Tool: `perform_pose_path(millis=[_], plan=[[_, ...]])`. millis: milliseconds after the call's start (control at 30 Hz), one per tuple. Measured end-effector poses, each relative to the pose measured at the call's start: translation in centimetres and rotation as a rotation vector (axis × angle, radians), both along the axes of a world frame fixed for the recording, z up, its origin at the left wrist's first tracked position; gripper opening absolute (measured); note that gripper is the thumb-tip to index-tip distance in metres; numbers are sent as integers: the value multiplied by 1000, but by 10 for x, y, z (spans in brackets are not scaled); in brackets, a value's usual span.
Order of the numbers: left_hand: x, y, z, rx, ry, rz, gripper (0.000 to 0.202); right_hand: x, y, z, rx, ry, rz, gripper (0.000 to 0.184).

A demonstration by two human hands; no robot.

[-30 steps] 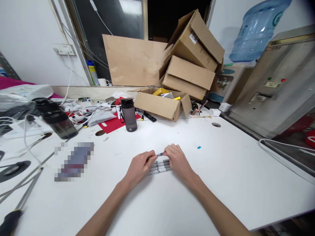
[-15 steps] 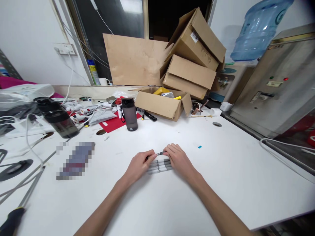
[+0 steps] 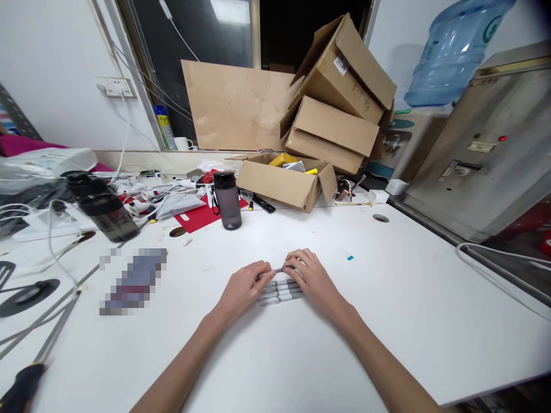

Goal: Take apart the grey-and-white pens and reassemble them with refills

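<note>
both hands have closed in slightly on the pen: the left hand (image 3: 244,287) and right hand (image 3: 310,276) pinch its ends (image 3: 279,269), just above a row of grey pens (image 3: 280,291) lying on the white surface (image 3: 387,298), near a dark bottle (image 3: 227,201).

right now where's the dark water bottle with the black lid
In the head view, the dark water bottle stands upright left of centre, beyond both hands, beside the open cardboard box.

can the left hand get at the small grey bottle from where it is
Probably yes: the left hand is on the pens, and only bare white table lies between it and the grey bottle, which stands upright.
</note>
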State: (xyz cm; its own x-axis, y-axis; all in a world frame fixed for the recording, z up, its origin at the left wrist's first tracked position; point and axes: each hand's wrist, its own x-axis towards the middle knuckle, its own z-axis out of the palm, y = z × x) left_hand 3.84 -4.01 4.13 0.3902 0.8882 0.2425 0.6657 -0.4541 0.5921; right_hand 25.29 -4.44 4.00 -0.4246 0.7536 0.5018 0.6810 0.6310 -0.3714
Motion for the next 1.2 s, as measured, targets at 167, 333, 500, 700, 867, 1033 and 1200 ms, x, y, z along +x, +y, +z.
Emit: perform_pose_path(millis=[167, 333, 500, 700, 867, 1033, 1200], plan=[[-1, 1, 0, 0, 2, -4, 45, 0, -1, 1, -30, 66, 20, 9], [-1, 1, -1, 1, -3, -25, 45, 1, 0, -1, -41, 48, 0, 16], [-2, 1, -5, 5, 42, -35, 46, 3, 2, -2, -44, 50, 16, 17], [-3, 2, -7, 22, 82, -30, 46, 1, 0, -3, -64, 97, 29, 11], [-4, 3, -7, 22, 98, -23, 48, -2, 0, -4, -78, 72, 11, 11], [-7, 5, -8, -27, 121, -22, 47, -3, -3, -3, -79, 82, 26, 6], [-6, 4, -8, -27, 126, -20, 48, -5, -4, -4, -93, 93, 24, 7]])
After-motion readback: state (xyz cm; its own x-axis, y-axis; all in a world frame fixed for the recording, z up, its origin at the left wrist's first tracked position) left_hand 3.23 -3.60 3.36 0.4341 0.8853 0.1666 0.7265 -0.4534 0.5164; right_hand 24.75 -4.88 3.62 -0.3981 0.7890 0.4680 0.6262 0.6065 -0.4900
